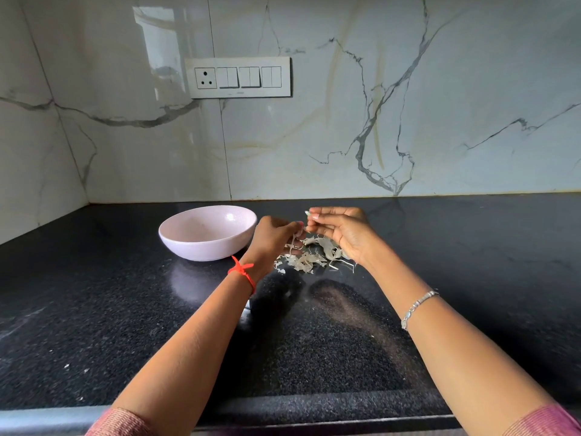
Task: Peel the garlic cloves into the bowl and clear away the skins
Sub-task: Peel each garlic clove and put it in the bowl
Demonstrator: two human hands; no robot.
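A pale pink bowl (207,232) stands on the black counter, left of centre; its inside is hidden from this angle. Just right of it lies a loose pile of papery garlic skins (309,258). My left hand (275,239) hovers over the pile with its fingers curled, pinching a strip of skin that hangs down from them. My right hand (338,229) is raised beside it, palm turned inward, its fingertips pinching something small and pale, too small to tell whether clove or skin. The two hands nearly touch at the fingertips.
The black speckled counter (314,341) runs to a rounded front edge. A marble backsplash rises behind, with a switch panel (239,77) above the bowl. The side wall closes the corner on the left. A few white flecks lie on the counter near the front left.
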